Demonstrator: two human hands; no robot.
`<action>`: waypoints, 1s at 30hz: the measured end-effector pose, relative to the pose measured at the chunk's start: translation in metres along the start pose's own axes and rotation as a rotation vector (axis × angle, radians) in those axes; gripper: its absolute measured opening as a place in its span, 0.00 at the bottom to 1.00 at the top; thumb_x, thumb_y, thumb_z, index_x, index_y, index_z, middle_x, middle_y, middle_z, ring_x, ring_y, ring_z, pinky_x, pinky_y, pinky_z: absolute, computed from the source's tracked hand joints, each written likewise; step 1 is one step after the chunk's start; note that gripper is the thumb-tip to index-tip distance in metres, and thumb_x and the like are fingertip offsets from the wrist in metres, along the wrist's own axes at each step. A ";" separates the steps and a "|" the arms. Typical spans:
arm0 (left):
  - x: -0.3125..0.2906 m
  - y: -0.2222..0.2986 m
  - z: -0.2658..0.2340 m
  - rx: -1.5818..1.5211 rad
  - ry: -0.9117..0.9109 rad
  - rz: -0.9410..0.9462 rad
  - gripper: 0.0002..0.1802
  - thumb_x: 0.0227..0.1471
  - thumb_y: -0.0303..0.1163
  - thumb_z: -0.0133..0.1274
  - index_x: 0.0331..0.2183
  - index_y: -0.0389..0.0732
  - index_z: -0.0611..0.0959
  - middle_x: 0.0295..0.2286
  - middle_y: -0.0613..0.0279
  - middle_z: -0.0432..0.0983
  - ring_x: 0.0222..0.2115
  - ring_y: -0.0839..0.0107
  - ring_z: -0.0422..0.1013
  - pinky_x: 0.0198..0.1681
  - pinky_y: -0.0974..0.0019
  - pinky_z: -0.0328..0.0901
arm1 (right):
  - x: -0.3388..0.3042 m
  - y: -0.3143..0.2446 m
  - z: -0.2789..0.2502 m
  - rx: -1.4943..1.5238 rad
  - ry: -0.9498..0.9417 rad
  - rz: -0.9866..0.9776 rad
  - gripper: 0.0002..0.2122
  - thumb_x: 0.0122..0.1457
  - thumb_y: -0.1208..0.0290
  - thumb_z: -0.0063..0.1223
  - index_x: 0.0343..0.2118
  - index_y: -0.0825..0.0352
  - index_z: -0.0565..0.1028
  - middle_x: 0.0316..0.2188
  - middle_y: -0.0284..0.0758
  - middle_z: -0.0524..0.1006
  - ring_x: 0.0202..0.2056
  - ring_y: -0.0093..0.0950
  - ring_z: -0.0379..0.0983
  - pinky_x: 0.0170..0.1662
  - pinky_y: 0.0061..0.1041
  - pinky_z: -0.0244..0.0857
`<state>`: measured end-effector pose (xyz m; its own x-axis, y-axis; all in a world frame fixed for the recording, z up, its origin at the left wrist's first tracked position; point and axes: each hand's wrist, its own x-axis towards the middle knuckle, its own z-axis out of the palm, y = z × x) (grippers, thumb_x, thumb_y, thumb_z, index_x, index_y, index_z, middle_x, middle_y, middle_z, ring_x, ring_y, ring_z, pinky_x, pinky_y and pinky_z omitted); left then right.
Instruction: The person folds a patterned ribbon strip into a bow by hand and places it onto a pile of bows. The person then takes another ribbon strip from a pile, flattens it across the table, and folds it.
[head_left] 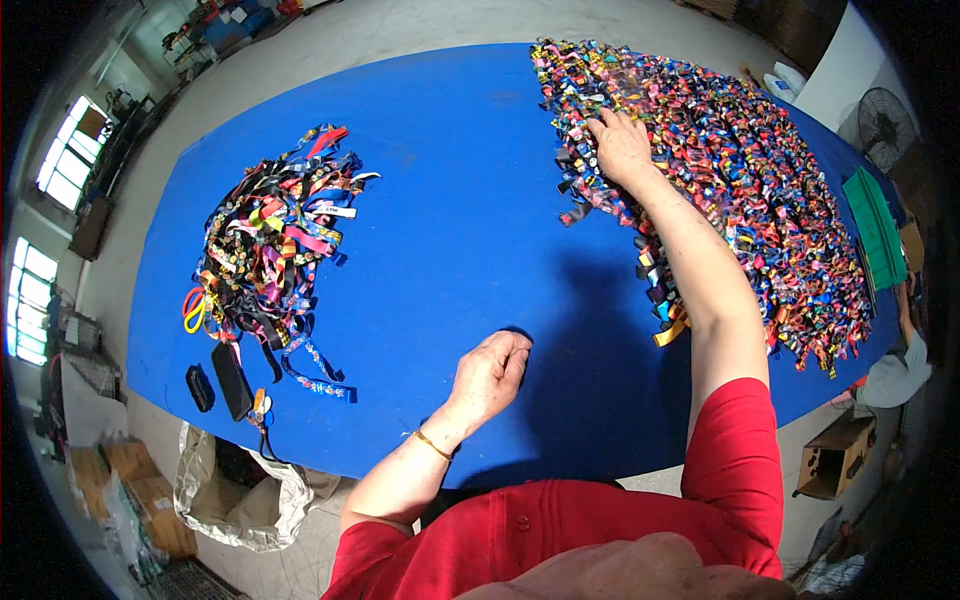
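My right hand reaches out to the left edge of a broad spread of small, multicoloured folded strap pieces. Its fingers are apart and touch the pieces there; none is visibly gripped. Nearer to me, my left hand is curled closed over the blue table. A dark sliver shows by its fingertips, and I cannot tell whether it is a held thing or shadow. On the left of the table lies a tangled heap of long patterned straps, with one blue strap trailing toward me.
At the near left edge lie a black phone-like slab, a small black item and orange-handled scissors. A pale sack stands below. On the right are a green crate, a fan and another person's arm.
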<state>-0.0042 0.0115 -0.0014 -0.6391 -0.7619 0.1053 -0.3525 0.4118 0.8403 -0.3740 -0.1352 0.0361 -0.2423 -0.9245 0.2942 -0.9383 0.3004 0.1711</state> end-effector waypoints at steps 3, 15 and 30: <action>0.000 0.004 0.000 -0.006 0.002 0.027 0.06 0.57 0.25 0.52 0.38 0.38 0.80 0.33 0.51 0.79 0.35 0.52 0.78 0.38 0.58 0.72 | -0.002 0.004 -0.001 0.013 -0.020 -0.016 0.19 0.62 0.71 0.44 0.56 0.55 0.75 0.62 0.39 0.67 0.61 0.38 0.64 0.61 0.45 0.56; 0.002 -0.019 0.011 0.040 0.058 0.128 0.08 0.59 0.30 0.51 0.38 0.38 0.80 0.34 0.50 0.79 0.37 0.50 0.77 0.41 0.54 0.71 | -0.049 -0.024 -0.052 0.153 0.208 -0.270 0.26 0.53 0.82 0.48 0.58 0.63 0.70 0.61 0.43 0.68 0.63 0.41 0.62 0.63 0.45 0.56; 0.007 -0.023 0.021 -0.014 0.142 0.232 0.05 0.57 0.29 0.50 0.32 0.39 0.77 0.29 0.50 0.77 0.34 0.47 0.74 0.36 0.50 0.68 | -0.239 -0.120 -0.072 0.507 -0.056 -0.463 0.25 0.56 0.83 0.45 0.59 0.66 0.70 0.60 0.47 0.69 0.62 0.46 0.63 0.65 0.44 0.55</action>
<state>-0.0148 0.0074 -0.0315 -0.5989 -0.7111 0.3683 -0.1977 0.5769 0.7925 -0.1852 0.0667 0.0131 0.2116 -0.9461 0.2451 -0.9446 -0.2624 -0.1973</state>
